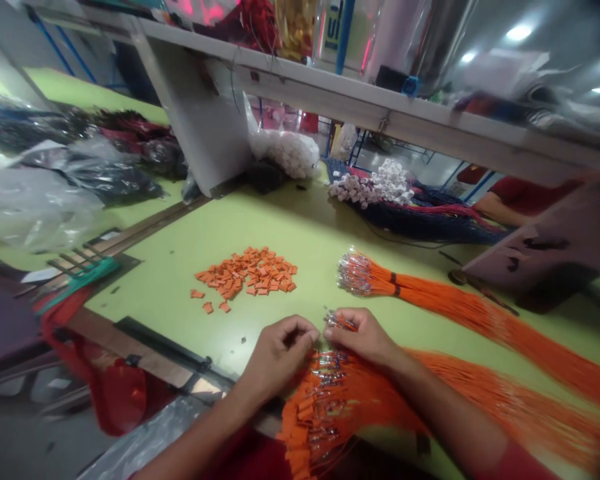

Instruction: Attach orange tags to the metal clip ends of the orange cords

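We record the right hand (361, 337) with its grip pinching a small bunch of metal-tipped orange cords (340, 321). The left hand (277, 357) is just beside it, grip pressed together; we cannot tell whether it holds anything. Both are above a bundle of orange cords (505, 400) on the tabletop (135, 300), near loose orange tags (245, 273). Farther off, a clear bag (287, 152) holds white pieces; another clear bag (35, 207) holds dark material.

Lane on the lime-green bench (320, 233) between orange heaps
From the left hand (280, 353), a hand could pass between the loose pile of small orange tags (245, 275) and the long orange cord bundle (480, 320); the white overhead shelf (380, 113) and its pale panel support (195, 113) bar farther reach.
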The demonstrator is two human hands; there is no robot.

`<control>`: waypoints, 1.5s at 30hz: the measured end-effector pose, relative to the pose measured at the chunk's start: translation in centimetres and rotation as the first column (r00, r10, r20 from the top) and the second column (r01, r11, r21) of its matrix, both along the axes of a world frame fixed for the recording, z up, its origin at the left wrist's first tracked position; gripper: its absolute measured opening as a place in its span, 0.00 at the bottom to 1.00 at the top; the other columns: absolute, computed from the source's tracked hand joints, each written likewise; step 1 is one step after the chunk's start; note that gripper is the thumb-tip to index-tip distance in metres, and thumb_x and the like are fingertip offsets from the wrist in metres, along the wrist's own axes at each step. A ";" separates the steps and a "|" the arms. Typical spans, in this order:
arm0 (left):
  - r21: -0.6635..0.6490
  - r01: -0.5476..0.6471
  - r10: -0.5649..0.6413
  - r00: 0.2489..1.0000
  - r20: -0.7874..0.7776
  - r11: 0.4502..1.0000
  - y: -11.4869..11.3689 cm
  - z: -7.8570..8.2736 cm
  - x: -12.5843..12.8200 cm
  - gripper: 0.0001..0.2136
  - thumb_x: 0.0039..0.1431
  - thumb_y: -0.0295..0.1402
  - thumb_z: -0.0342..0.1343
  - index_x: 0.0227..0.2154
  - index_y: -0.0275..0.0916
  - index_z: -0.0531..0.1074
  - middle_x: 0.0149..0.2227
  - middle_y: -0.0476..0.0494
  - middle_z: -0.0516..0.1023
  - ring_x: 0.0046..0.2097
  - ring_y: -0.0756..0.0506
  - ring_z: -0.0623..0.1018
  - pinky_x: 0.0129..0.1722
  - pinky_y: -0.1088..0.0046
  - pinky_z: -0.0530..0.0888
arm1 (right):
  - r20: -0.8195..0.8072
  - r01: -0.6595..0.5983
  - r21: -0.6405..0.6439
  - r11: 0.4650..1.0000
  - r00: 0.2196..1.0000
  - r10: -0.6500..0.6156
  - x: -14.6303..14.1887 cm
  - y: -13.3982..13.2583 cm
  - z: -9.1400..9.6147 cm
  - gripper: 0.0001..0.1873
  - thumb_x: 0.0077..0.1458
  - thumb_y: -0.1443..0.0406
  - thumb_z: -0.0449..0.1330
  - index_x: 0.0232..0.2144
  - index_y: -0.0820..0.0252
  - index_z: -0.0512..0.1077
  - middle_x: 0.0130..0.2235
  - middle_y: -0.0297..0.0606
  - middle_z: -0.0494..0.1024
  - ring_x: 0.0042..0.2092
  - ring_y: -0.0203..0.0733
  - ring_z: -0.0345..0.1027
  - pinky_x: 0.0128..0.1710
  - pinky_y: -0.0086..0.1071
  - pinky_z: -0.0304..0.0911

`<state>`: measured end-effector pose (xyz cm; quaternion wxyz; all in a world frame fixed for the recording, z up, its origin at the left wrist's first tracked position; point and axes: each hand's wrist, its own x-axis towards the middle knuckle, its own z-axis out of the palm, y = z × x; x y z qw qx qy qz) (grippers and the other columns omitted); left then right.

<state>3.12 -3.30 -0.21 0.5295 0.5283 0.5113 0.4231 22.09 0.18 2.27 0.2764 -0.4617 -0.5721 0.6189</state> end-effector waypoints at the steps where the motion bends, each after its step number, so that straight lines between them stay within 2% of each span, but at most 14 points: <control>1: 0.039 0.024 -0.022 0.999 -0.044 0.999 -0.1 0.0 -0.1 0.08 0.57 0.37 0.59 0.27 0.39 0.76 0.24 0.47 0.75 0.26 0.47 0.72 0.27 0.73 0.70 | 0.014 0.012 0.018 1.000 1.000 -0.012 -0.1 0.0 -0.1 0.21 0.45 0.51 0.69 0.25 0.63 0.71 0.23 0.28 0.66 0.26 0.32 0.56 0.29 0.28 0.53; 4: 0.273 0.110 -0.037 0.965 -0.261 0.956 1.1 -0.2 -1.3 0.07 0.61 0.36 0.55 0.34 0.40 0.76 0.34 0.42 0.79 0.37 0.42 0.77 0.40 0.66 0.73 | 0.030 0.030 0.044 0.999 0.999 -0.031 -0.2 0.2 -0.6 0.22 0.46 0.50 0.68 0.24 0.62 0.69 0.23 0.29 0.66 0.26 0.33 0.55 0.28 0.28 0.52; 7: 0.498 0.128 0.153 0.861 -0.486 0.858 4.8 -0.5 -3.6 0.18 0.60 0.39 0.57 0.52 0.39 0.71 0.56 0.33 0.72 0.58 0.33 0.68 0.59 0.51 0.63 | 0.037 0.049 0.052 0.997 0.998 -0.051 -0.2 0.3 -1.3 0.23 0.48 0.48 0.66 0.24 0.61 0.68 0.23 0.29 0.65 0.26 0.33 0.55 0.28 0.28 0.52; 10: 0.494 0.236 0.184 0.728 -0.661 0.837 9.7 -0.5 -5.5 0.26 0.59 0.43 0.58 0.58 0.39 0.65 0.63 0.31 0.63 0.64 0.28 0.61 0.62 0.45 0.57 | 0.044 0.042 0.074 0.996 0.998 -0.045 -0.1 0.5 -1.8 0.22 0.49 0.48 0.65 0.25 0.61 0.67 0.23 0.30 0.65 0.26 0.34 0.55 0.28 0.29 0.52; 14: 0.420 0.512 0.026 0.611 -0.791 0.750 12.9 0.0 -6.0 0.19 0.60 0.41 0.58 0.51 0.39 0.71 0.55 0.33 0.71 0.57 0.31 0.69 0.59 0.49 0.62 | 0.051 0.025 0.089 0.996 0.998 -0.029 0.1 0.6 -2.0 0.22 0.51 0.49 0.64 0.24 0.60 0.65 0.23 0.28 0.62 0.26 0.33 0.52 0.27 0.28 0.50; 18: 0.394 0.581 -0.022 0.579 -0.815 0.712 10.0 0.3 -5.6 0.08 0.62 0.36 0.55 0.41 0.42 0.75 0.47 0.40 0.76 0.49 0.38 0.74 0.55 0.57 0.67 | 0.073 0.009 0.114 0.993 0.997 -0.017 0.1 0.5 -1.8 0.21 0.52 0.50 0.63 0.24 0.60 0.64 0.23 0.29 0.62 0.27 0.33 0.52 0.27 0.28 0.52; 22: 0.425 0.538 0.080 0.548 -0.833 0.728 6.4 -0.7 -7.8 0.16 0.66 0.39 0.51 0.54 0.45 0.70 0.60 0.38 0.69 0.62 0.35 0.66 0.64 0.49 0.57 | 0.090 -0.007 0.133 0.991 0.996 -0.005 0.0 0.3 -1.8 0.21 0.53 0.50 0.62 0.24 0.60 0.64 0.24 0.29 0.61 0.28 0.34 0.53 0.28 0.28 0.53; 24: 0.482 0.383 0.240 0.531 -0.813 0.788 5.9 -1.7 -10.4 0.25 0.66 0.44 0.50 0.62 0.42 0.61 0.67 0.35 0.60 0.67 0.33 0.59 0.66 0.45 0.52 | 0.090 0.009 0.130 0.991 0.996 -0.021 0.1 0.3 -1.9 0.21 0.53 0.50 0.62 0.24 0.60 0.64 0.24 0.29 0.62 0.28 0.34 0.54 0.28 0.28 0.53; 26: 0.515 0.100 0.410 0.483 -0.773 0.852 6.2 -3.0 -13.1 0.30 0.66 0.48 0.47 0.65 0.38 0.55 0.68 0.30 0.57 0.68 0.29 0.56 0.65 0.43 0.53 | 0.096 0.033 0.118 0.992 0.994 -0.044 0.2 0.3 -2.0 0.21 0.53 0.50 0.62 0.25 0.60 0.65 0.24 0.30 0.63 0.27 0.34 0.54 0.28 0.28 0.54; 28: 0.444 0.008 0.389 0.471 -0.792 0.896 6.7 -4.2 -14.8 0.36 0.64 0.52 0.47 0.66 0.32 0.53 0.67 0.23 0.57 0.67 0.26 0.58 0.63 0.41 0.57 | 0.101 0.058 0.105 0.993 0.993 -0.068 0.2 0.4 -2.0 0.20 0.53 0.50 0.62 0.26 0.60 0.66 0.24 0.30 0.63 0.27 0.34 0.54 0.27 0.28 0.53; 32: 0.373 0.138 0.259 0.506 -0.823 0.918 6.9 -5.2 -13.8 0.38 0.63 0.54 0.48 0.68 0.35 0.48 0.69 0.24 0.52 0.69 0.26 0.54 0.63 0.40 0.55 | 0.113 0.064 0.073 0.995 0.991 -0.072 -0.1 0.2 -1.5 0.20 0.54 0.49 0.62 0.27 0.61 0.68 0.25 0.30 0.64 0.28 0.34 0.55 0.28 0.28 0.54; 37: 0.444 0.204 0.255 0.585 -0.770 0.873 6.0 -3.2 -9.6 0.31 0.63 0.47 0.53 0.64 0.40 0.55 0.68 0.27 0.55 0.68 0.27 0.55 0.63 0.39 0.55 | 0.136 0.030 0.077 0.997 0.990 -0.040 -0.1 0.0 -1.1 0.20 0.54 0.50 0.62 0.27 0.62 0.69 0.25 0.31 0.65 0.28 0.34 0.55 0.28 0.28 0.53; 41: 0.579 0.303 0.261 0.672 -0.693 0.757 4.0 -1.2 -8.1 0.10 0.63 0.36 0.54 0.46 0.43 0.72 0.60 0.36 0.64 0.64 0.32 0.61 0.61 0.44 0.61 | 0.131 0.025 0.074 0.997 0.991 -0.035 0.0 -0.1 -1.2 0.19 0.54 0.51 0.61 0.26 0.61 0.67 0.24 0.29 0.64 0.27 0.33 0.54 0.28 0.28 0.52; 45: 0.543 0.374 0.224 0.630 -0.744 0.752 2.5 -0.8 -7.1 0.05 0.60 0.31 0.56 0.34 0.42 0.77 0.59 0.37 0.66 0.65 0.29 0.58 0.59 0.41 0.62 | 0.127 0.024 0.083 0.996 0.991 -0.034 -0.1 -0.1 -0.9 0.18 0.53 0.52 0.61 0.26 0.61 0.67 0.24 0.29 0.64 0.27 0.33 0.54 0.27 0.28 0.52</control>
